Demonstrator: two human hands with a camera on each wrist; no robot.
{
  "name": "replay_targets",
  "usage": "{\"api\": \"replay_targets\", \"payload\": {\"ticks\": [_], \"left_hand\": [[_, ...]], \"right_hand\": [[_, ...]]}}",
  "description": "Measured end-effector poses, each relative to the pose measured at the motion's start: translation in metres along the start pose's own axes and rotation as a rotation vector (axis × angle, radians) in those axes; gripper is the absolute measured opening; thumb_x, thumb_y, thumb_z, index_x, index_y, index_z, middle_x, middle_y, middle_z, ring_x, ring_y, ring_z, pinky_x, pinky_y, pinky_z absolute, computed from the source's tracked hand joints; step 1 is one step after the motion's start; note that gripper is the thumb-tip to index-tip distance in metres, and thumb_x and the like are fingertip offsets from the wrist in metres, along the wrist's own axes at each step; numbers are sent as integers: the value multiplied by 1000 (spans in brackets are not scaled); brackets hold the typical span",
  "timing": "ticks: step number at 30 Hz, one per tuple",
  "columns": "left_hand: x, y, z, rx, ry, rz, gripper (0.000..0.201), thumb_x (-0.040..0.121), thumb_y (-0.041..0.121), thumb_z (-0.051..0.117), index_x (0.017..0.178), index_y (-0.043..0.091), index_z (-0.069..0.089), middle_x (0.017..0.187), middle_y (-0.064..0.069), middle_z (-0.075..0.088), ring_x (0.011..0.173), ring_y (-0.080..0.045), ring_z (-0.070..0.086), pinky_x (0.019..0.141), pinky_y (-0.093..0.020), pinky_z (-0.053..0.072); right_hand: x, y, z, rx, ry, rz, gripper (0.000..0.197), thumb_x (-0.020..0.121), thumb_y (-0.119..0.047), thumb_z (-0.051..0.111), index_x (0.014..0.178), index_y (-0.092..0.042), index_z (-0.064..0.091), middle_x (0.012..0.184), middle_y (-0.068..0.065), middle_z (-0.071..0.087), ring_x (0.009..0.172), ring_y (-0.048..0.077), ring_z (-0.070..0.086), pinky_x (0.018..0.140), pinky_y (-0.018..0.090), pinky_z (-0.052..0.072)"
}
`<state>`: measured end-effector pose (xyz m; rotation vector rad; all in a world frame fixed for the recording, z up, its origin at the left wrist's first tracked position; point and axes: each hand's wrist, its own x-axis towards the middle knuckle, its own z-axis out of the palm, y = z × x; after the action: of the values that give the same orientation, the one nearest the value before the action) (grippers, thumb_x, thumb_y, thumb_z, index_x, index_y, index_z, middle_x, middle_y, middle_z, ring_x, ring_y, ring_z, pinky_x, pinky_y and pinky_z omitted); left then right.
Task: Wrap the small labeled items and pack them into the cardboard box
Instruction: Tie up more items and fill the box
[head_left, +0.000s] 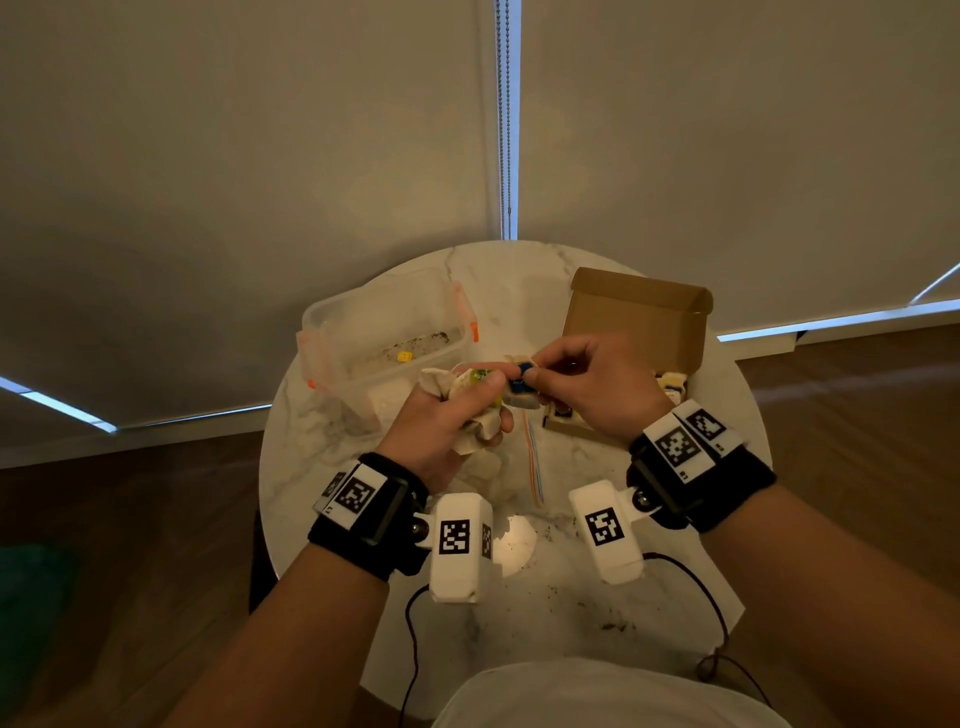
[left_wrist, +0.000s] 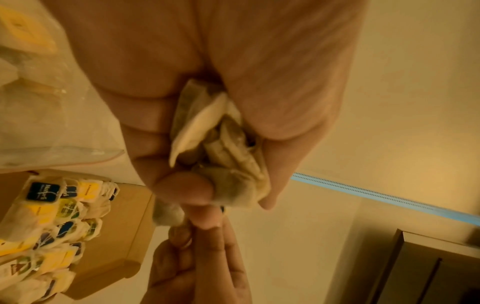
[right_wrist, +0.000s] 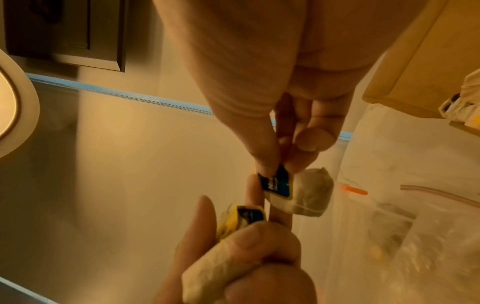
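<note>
- While both hands hovered above the round marble table (head_left: 519, 613), the left hand (head_left: 441, 431) had its fingers curled tight round a bunch of tea bags (left_wrist: 221, 144), their pale paper bulging out between palm and thumb.
- Its fingertips also steadied one separate tea bag (right_wrist: 309, 193) held between the two hands.
- Thumb and forefinger of the right hand (head_left: 597, 389) were pressed together on that bag's blue label (right_wrist: 276, 182), the other fingers curled loosely behind.
- That bag hung in the air, just left of the cardboard box (head_left: 639, 322), not touching the table.
- At the table's far right the box stood with its lid raised; rows of wrapped bags (left_wrist: 52, 222) with blue, yellow and green labels lay packed inside it.
- At the far left stood a clear plastic container (head_left: 384, 338) with orange clips, a small yellow piece on its floor.
- A clear zip bag (head_left: 535, 467) lay on the table beneath the hands.
- Dark crumbs were scattered across the near side of the marble.
</note>
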<state>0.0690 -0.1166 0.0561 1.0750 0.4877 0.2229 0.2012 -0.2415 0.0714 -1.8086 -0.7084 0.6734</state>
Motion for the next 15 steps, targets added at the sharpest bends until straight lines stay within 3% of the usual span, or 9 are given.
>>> {"api": "replay_targets", "payload": {"ticks": [4, 7, 10, 12, 15], "left_hand": [[3, -1, 3, -18, 14, -22, 32, 89, 23, 61, 108, -1, 66, 91, -20, 67, 62, -17, 58, 53, -24, 45], [4, 0, 4, -39, 11, -42, 32, 91, 33, 61, 104, 6, 71, 90, -17, 69, 63, -17, 58, 56, -25, 44], [6, 2, 7, -120, 14, -128, 56, 87, 51, 51, 109, 2, 66, 82, -11, 69, 60, -16, 58, 55, -24, 45], [8, 2, 7, -177, -13, -187, 71, 87, 61, 42, 116, 0, 61, 80, -6, 67, 59, -15, 58, 54, -23, 44], [10, 2, 8, -199, -39, -210, 72, 89, 64, 36, 108, 2, 66, 73, -5, 65, 56, -15, 57, 50, -22, 41]], "right_hand": [[5, 5, 4, 29, 46, -3, 14, 82, -7, 75, 94, -3, 68, 78, 17, 70, 64, 26, 66, 55, 27, 54], [6, 9, 4, -117, 123, -130, 12, 85, -18, 73, 96, -16, 70, 84, 3, 68, 71, 13, 62, 63, 21, 50], [6, 2, 5, -280, 75, -292, 13, 86, -28, 72, 98, -28, 74, 94, -4, 61, 83, 9, 54, 71, 15, 40], [9, -2, 7, -353, -7, -348, 16, 84, -29, 73, 100, -26, 76, 97, -3, 60, 94, 17, 53, 81, 26, 42], [14, -3, 8, -397, -86, -381, 20, 80, -33, 73, 99, -29, 76, 99, -4, 62, 97, 24, 56, 86, 41, 47]]}}
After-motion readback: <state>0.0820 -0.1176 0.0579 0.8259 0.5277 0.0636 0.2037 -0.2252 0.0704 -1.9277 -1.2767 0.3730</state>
